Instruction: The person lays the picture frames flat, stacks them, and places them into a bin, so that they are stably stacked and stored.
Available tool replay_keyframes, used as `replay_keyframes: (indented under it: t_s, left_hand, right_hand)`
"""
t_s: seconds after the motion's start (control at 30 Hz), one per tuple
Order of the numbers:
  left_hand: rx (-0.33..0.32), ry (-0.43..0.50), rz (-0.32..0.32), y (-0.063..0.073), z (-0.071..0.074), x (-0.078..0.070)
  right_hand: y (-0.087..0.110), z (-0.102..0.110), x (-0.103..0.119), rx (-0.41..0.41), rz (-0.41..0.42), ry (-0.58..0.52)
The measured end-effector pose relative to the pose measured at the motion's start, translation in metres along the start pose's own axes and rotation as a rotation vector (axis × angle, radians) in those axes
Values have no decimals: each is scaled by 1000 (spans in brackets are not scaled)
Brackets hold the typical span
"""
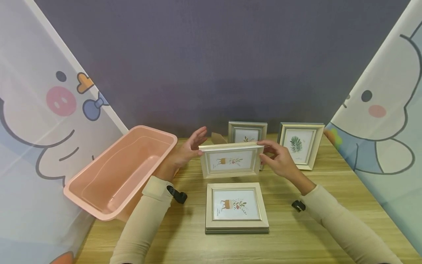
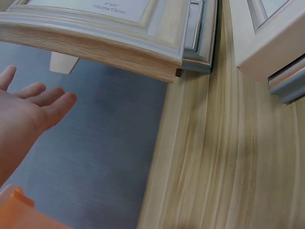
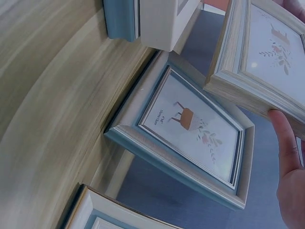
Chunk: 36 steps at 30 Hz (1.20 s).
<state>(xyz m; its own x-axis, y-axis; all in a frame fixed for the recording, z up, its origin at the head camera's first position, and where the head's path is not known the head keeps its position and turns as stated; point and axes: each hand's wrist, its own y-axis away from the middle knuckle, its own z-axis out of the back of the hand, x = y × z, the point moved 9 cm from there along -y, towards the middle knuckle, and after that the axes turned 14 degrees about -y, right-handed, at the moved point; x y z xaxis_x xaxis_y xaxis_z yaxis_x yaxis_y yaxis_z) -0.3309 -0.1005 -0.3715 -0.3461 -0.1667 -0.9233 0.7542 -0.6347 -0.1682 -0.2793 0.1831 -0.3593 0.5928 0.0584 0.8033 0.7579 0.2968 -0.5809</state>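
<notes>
A cream picture frame (image 1: 230, 161) with a deer-and-flowers print is held up sideways above the table in the head view. My right hand (image 1: 280, 161) pinches it at its right end, fingers at the upper corner. At its left end, my left hand (image 1: 186, 150) has its fingers spread, and the thumb is by the frame's edge; whether it touches, I cannot tell. The left wrist view shows the left hand's fingers (image 2: 52, 102) loose, apart from the frame. Nearer to me lies a stack of picture frames (image 1: 235, 225), a cream one on top.
Two picture frames stand at the back: one (image 1: 247, 125) partly hidden behind the held frame, another (image 1: 306, 146) with a leaf print to the right. A pink plastic basin (image 1: 108, 183) is at the left. A dark wall (image 1: 217, 66) rises behind the wooden table (image 1: 296, 238).
</notes>
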Motion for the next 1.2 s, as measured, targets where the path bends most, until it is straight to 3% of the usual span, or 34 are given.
replay_keyframes:
  t_s: [0.27, 0.5, 0.8, 1.2]
  left_hand:
    - [74, 33, -61, -3, -8, 2]
    - [59, 36, -27, -3, -7, 5]
    - [78, 10, -55, -5, -10, 0]
    - [43, -67, -34, -1, -8, 1]
  right_hand:
    - [1, 0, -2, 1, -5, -11]
    - [1, 1, -6, 5, -17, -24]
    - [2, 2, -7, 1, -12, -31]
    - [3, 2, -7, 0, -14, -24]
